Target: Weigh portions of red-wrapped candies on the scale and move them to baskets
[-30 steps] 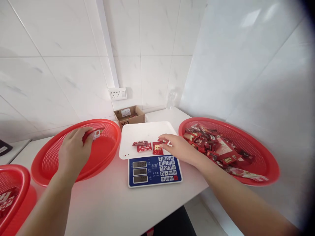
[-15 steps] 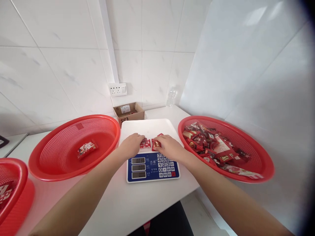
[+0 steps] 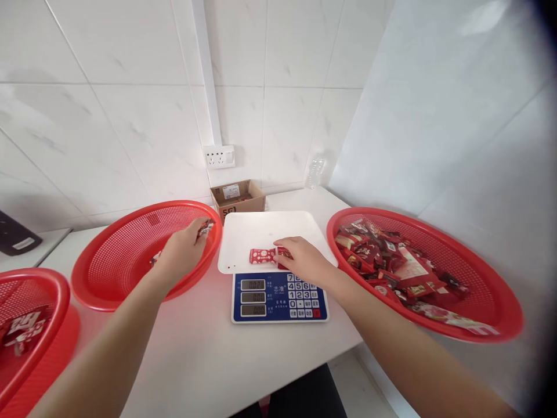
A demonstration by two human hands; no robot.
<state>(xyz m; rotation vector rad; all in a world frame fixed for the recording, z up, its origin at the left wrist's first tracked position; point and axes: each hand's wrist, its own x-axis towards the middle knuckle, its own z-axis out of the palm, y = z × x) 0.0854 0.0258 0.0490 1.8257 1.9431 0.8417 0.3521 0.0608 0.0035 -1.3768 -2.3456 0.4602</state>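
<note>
My left hand (image 3: 185,248) is over the middle red basket (image 3: 98,290), closed on a small wrapped packet (image 3: 205,228) near the basket's right rim. Part of another packet (image 3: 155,259) shows in that basket, mostly hidden behind my hand. On the white pan of a digital scale (image 3: 281,299) lies a red packet with white dots (image 3: 261,256). My right hand (image 3: 304,259) rests at the pan's right side, its fingers closed on a second red packet (image 3: 284,255) beside the dotted one.
To the right stands a red basket (image 3: 507,307) with many red snack packets. Another red basket (image 3: 65,290) with packets is at the lower left. Behind the scale are a cardboard box (image 3: 243,204) and a clear plastic bottle (image 3: 315,171). A black device (image 3: 17,235) sits far left.
My left hand has moved left from the scale pan to over the middle basket with a packet. My right hand stays at the pan. The whole view has shifted slightly.
</note>
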